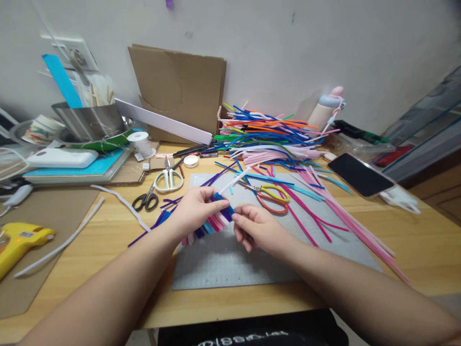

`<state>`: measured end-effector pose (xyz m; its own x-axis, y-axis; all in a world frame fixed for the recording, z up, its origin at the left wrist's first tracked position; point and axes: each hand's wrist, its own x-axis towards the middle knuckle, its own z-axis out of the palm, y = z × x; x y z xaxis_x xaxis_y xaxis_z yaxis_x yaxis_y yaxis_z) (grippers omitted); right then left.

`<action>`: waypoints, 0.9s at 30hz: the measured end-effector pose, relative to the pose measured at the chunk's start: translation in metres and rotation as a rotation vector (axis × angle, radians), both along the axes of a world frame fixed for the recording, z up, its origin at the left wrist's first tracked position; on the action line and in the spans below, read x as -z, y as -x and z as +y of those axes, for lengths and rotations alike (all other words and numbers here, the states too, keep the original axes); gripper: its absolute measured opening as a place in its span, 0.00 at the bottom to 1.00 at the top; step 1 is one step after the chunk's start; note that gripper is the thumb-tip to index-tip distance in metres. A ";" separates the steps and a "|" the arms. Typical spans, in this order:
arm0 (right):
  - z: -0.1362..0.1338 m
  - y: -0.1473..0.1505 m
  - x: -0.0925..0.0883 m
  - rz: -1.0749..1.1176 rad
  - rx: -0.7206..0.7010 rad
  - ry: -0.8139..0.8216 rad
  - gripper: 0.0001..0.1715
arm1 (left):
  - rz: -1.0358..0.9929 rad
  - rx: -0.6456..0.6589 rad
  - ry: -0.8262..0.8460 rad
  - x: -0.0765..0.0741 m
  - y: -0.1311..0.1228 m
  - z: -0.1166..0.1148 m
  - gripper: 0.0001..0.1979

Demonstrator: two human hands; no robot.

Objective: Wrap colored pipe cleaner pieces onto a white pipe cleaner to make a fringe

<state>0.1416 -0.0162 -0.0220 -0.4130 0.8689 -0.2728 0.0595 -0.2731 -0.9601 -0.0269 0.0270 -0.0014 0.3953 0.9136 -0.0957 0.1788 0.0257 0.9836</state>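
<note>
My left hand (pixel 201 206) is closed around a row of short pipe cleaner pieces (pixel 216 222) in pink, white, light blue and dark blue, with thumb and fingers pinching the upper part. A white pipe cleaner (pixel 236 180) sticks out of the row toward the upper right. At the row's right end, the thumb and index finger of my right hand (pixel 254 226) pinch the tip of a dark blue piece; the other fingers curl below. Both hands are above the grey cutting mat (pixel 245 269). Scissors with red and yellow handles (pixel 273 194) lie just behind my right hand.
Loose pipe cleaners (pixel 273 134) are heaped at the back. Long pink ones (pixel 353 216) trail right, near a phone (pixel 360 174). White-handled scissors (pixel 168 180), black scissors (pixel 145 201) and a thread spool (pixel 141 144) lie left. A yellow glue gun (pixel 23 242) rests on cardboard (pixel 36 288).
</note>
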 end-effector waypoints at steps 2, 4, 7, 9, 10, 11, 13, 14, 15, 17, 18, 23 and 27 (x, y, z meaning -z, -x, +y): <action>0.001 0.000 -0.001 0.014 0.026 -0.004 0.12 | -0.002 -0.043 -0.013 0.000 0.002 0.000 0.12; 0.002 -0.001 -0.003 0.021 0.055 -0.023 0.12 | -0.014 -0.078 -0.019 0.001 0.003 0.002 0.13; 0.003 -0.001 -0.005 0.034 0.063 -0.057 0.12 | -0.031 -0.081 0.007 0.002 0.005 0.004 0.13; 0.003 -0.002 -0.005 0.061 0.054 -0.038 0.11 | -0.042 -0.069 0.029 0.003 0.006 0.004 0.13; 0.003 -0.002 -0.004 0.077 0.047 -0.022 0.11 | -0.043 -0.065 0.038 0.003 0.005 0.004 0.13; 0.003 -0.002 -0.004 0.093 0.041 -0.007 0.12 | -0.042 -0.061 0.045 0.003 0.005 0.004 0.13; 0.003 -0.002 -0.004 0.112 0.030 0.010 0.12 | -0.043 -0.050 0.061 0.002 0.004 0.003 0.12; 0.003 -0.002 -0.004 0.115 0.027 0.012 0.12 | -0.048 -0.040 0.070 0.002 0.004 0.003 0.12; 0.003 -0.002 -0.004 0.114 0.026 0.012 0.12 | -0.054 -0.029 0.077 0.002 0.004 0.002 0.11; 0.003 -0.002 -0.004 0.106 0.026 0.014 0.12 | -0.057 -0.009 0.080 0.001 0.003 0.001 0.11; 0.003 -0.002 -0.004 0.102 0.026 0.013 0.12 | -0.052 0.001 0.076 0.000 0.003 0.001 0.12; 0.003 -0.002 -0.003 0.073 0.027 0.005 0.13 | 0.021 0.084 0.050 -0.003 0.004 0.001 0.13; 0.002 -0.003 -0.003 0.027 0.020 -0.023 0.12 | 0.062 0.083 0.078 -0.003 0.006 0.002 0.13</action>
<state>0.1445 -0.0137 -0.0191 -0.4021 0.8830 -0.2420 0.0286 -0.2520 -0.9673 -0.0332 0.0290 0.0013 0.4606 0.8666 -0.1923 0.2444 0.0844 0.9660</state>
